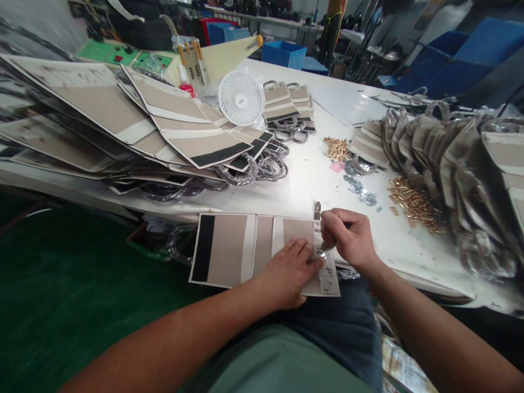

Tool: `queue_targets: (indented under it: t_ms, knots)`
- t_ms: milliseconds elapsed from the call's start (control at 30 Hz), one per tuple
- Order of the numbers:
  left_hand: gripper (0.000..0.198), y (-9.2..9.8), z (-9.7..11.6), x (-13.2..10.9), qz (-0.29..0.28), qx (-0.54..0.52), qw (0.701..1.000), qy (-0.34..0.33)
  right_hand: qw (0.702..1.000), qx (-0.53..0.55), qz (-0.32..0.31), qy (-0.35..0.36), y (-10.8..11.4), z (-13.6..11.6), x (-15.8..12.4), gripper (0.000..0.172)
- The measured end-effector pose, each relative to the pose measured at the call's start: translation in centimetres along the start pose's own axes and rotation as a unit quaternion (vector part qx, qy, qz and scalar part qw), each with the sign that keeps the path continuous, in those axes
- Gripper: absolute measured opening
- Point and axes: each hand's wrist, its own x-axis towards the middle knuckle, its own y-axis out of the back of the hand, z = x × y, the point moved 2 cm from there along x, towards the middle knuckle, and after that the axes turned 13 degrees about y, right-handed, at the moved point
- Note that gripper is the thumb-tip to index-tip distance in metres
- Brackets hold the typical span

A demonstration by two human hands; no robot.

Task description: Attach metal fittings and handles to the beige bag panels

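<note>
Two hands share the work: our left hand (289, 270) lies flat, pinning the panel (245, 248) at the bench (311, 180) edge, while our right hand (347, 234) pinches a tool (325, 250) against it.

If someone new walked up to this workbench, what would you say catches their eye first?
Probably the two hands at the near edge: the left hand presses flat on a beige, white and black flat panel, while the right hand pinches a small metal piece against it. Next, the small white fan mid-table, and the fanned stack of similar panels to the left.
</note>
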Motion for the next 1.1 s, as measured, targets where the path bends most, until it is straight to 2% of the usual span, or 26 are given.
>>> queue_targets:
  t_ms: [167,333,400,500,567,700,767,833,900,933,967,1033,1100]
  knots:
    - [0.097,-0.2,-0.1,0.2,-0.014,-0.001,1.000,0.001,0.984,0.096,0.133,0.076,0.5,-1.2,-0.8,0.055]
    - [0.095,-0.3,-0.1,0.2,-0.027,-0.010,1.000,0.002,0.991,0.038,0.129,0.011,-0.4,0.8,-2.3,0.054]
    - [0.096,-0.2,0.0,0.2,-0.029,-0.011,0.999,0.008,0.989,0.033,0.142,-0.002,0.3,1.0,-2.4,0.054]
    - [0.097,-0.1,0.2,0.0,-0.037,-0.003,0.999,0.012,0.980,0.065,0.187,0.003,2.2,-0.6,-3.3,0.051]
    - [0.095,-0.3,0.6,-0.3,-0.035,0.007,0.999,0.013,0.974,0.098,0.206,0.003,3.4,-2.3,-4.9,0.048]
    - [0.076,-0.4,1.5,-1.4,-0.009,0.011,0.999,0.030,0.976,0.121,0.177,-0.043,4.4,-4.5,-10.8,0.047]
    - [0.066,0.8,1.8,-2.2,0.015,-0.015,0.999,0.047,0.975,0.114,0.163,-0.103,4.3,-4.3,-14.0,0.050]
    - [0.057,3.5,2.1,-3.2,0.057,-0.090,0.992,0.070,0.967,0.092,0.167,-0.168,4.2,-3.7,-16.1,0.053]
    - [0.048,7.5,2.5,-4.7,0.095,-0.229,0.964,0.093,0.959,0.057,0.183,-0.210,4.1,-3.4,-16.4,0.053]
    - [0.043,9.7,2.7,-5.5,0.107,-0.317,0.937,0.105,0.958,0.039,0.190,-0.213,4.1,-3.6,-15.9,0.051]
    - [0.040,11.8,2.9,-6.5,0.115,-0.409,0.897,0.122,0.960,0.023,0.194,-0.201,4.2,-4.0,-15.0,0.049]
    - [0.041,15.3,3.4,-8.6,0.128,-0.571,0.794,0.166,0.972,0.004,0.190,-0.137,4.3,-5.9,-12.4,0.051]
    - [0.048,17.6,3.8,-10.5,0.151,-0.676,0.691,0.206,0.979,-0.004,0.196,-0.054,4.4,-8.5,-9.7,0.058]
